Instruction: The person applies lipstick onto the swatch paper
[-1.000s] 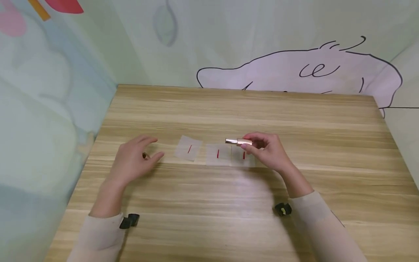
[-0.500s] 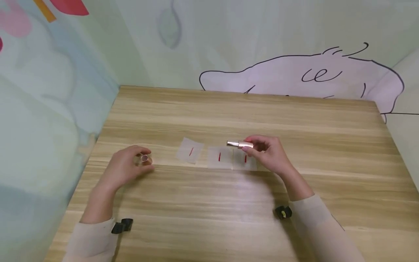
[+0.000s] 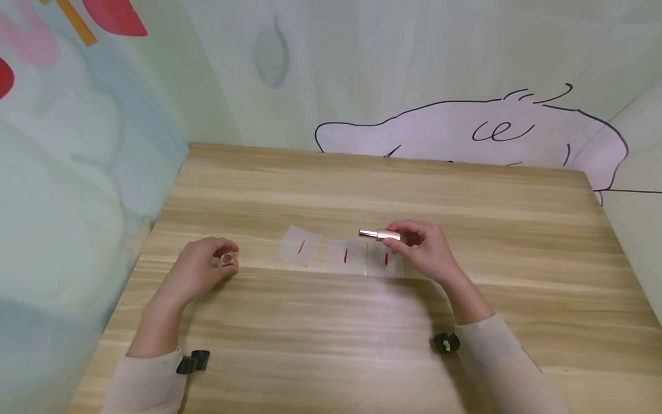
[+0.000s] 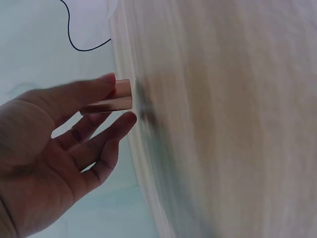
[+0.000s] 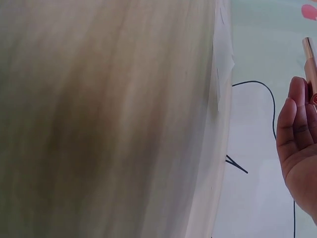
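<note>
My right hand [image 3: 428,254] pinches a lipstick tube [image 3: 388,234] with a rose-gold base and a shiny narrower collar pointing left, held over the table. In the right wrist view the lipstick [image 5: 310,74] shows only partly at the frame's edge. On the left, my left hand [image 3: 193,269] holds a rose-gold lipstick cap [image 4: 116,104] between thumb and fingers, close above the tabletop, its open end facing up in the head view. Between the hands lie a tilted paper square [image 3: 288,244], a middle square [image 3: 335,265] and a right square [image 3: 376,267], each with one red stroke.
The wood-grain table [image 3: 310,333] reaches back to a wall covering [image 3: 233,75] printed with cartoon drawings. A black wrist mount [image 3: 193,361] sits by the left sleeve and another black mount [image 3: 446,342] by the right sleeve.
My left hand has moved left and lower, and its fingers have closed round the cap, which has turned upright. The right hand keeps its hold on the lipstick. The head view has tipped slightly up.
</note>
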`<state>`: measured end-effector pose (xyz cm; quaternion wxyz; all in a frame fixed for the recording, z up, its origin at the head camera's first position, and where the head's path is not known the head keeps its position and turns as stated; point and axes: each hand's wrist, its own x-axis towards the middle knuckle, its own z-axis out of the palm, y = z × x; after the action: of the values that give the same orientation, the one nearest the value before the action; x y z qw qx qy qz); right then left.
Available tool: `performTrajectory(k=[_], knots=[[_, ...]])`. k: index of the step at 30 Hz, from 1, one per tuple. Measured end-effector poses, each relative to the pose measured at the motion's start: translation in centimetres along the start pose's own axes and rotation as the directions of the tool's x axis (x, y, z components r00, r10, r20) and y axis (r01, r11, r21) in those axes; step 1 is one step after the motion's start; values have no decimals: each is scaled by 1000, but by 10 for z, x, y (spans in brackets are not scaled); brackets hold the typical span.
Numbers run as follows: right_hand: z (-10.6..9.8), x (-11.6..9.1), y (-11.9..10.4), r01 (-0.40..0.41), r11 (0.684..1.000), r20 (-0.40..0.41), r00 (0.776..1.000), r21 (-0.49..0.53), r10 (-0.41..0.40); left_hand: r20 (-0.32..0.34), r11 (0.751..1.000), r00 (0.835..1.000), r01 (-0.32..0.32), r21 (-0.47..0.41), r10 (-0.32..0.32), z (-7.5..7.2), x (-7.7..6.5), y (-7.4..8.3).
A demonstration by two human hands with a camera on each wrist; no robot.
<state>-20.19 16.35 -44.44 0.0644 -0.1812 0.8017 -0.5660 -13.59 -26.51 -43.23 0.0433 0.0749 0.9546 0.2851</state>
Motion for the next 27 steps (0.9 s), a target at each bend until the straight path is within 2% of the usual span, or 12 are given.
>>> performTrajectory(k=[4,11,14,19,22,27], knots=[[-1,0,-2,2,1000,-7,1000,13,-2,-18,999,999,-34,-36,34,0,5,7],[-2,0,-5,8,1000,-10,1000,5,-8,-37,986,999,-29,-164,23,3,11,21],[-3,0,-7,19,1000,-19,1000,2,-19,-61,985,996,-68,-156,59,6,14,28],[-3,0,-13,42,999,-29,999,-2,-43,-83,980,985,-163,-118,154,11,22,43],[-4,0,-16,42,999,-29,999,-12,-43,-70,966,976,-213,-148,205,13,28,56],[-3,-1,-18,48,999,-22,999,-5,-48,-47,940,966,-258,-221,254,19,36,83]])
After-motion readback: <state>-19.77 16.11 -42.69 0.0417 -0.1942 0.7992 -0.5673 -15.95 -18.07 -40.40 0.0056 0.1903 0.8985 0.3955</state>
